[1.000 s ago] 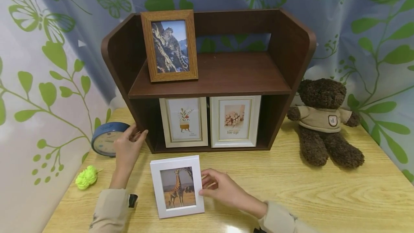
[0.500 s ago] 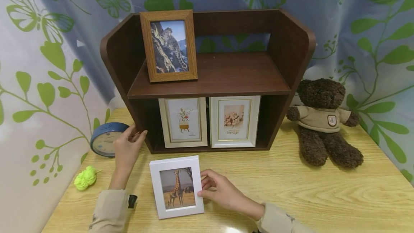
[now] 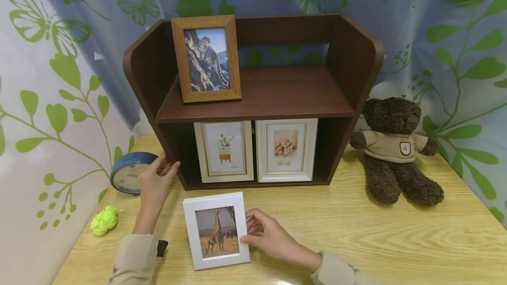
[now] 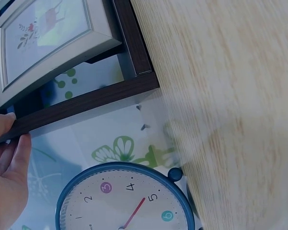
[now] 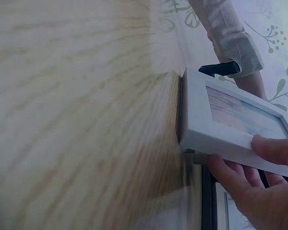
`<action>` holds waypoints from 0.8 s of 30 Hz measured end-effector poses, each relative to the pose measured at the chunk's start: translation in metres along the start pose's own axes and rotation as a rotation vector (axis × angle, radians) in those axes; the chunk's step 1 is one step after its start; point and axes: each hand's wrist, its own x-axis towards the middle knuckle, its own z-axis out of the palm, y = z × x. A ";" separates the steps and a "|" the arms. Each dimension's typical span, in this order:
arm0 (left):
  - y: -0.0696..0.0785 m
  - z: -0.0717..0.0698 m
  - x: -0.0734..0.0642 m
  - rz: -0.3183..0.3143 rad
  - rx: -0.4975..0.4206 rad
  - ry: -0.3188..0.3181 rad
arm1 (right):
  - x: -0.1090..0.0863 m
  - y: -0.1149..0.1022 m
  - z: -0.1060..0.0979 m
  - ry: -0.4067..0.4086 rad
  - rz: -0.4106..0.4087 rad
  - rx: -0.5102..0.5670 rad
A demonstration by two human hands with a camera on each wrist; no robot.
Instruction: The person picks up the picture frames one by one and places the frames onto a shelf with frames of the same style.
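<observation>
A white photo frame (image 3: pixel 198 264) with a giraffe picture stands on the table in front of the shelf, leaning slightly back. My right hand (image 3: pixel 273 236) grips its right side; in the right wrist view the thumb lies on the front of the frame (image 5: pixel 197 105) and the fingers are behind. At the dark brown shelf (image 3: pixel 289 87), my left hand (image 3: pixel 156 184) pinches the front edge of the left side panel. The left wrist view shows the thumb and fingers of that hand (image 4: pixel 9 177) on opposite sides of the panel (image 4: pixel 86 101).
A wooden frame (image 3: pixel 236 65) with a big-cat picture stands on the upper shelf. Two cream frames, one with a plant print (image 3: pixel 248 157) and one with flowers (image 3: pixel 261 153), stand below. A blue clock (image 3: pixel 132 157) and yellow-green flower (image 3: pixel 104 220) are left; a teddy bear (image 3: pixel 392 144) sits right.
</observation>
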 end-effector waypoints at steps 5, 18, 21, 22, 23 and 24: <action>0.000 0.000 0.000 -0.002 0.008 -0.003 | 0.000 0.001 0.002 0.038 -0.004 0.024; 0.001 0.000 0.000 -0.008 0.017 0.002 | -0.002 -0.001 0.006 0.151 -0.020 0.084; 0.001 0.000 0.000 -0.011 0.020 0.003 | -0.002 -0.001 0.007 0.163 -0.024 0.089; 0.001 0.000 0.000 -0.012 0.020 0.003 | -0.003 0.000 0.007 0.166 -0.027 0.089; 0.001 0.000 0.000 -0.012 0.022 0.003 | -0.003 0.000 0.007 0.169 -0.028 0.090; 0.001 0.000 0.000 -0.013 0.024 0.001 | -0.003 0.000 0.007 0.173 -0.031 0.088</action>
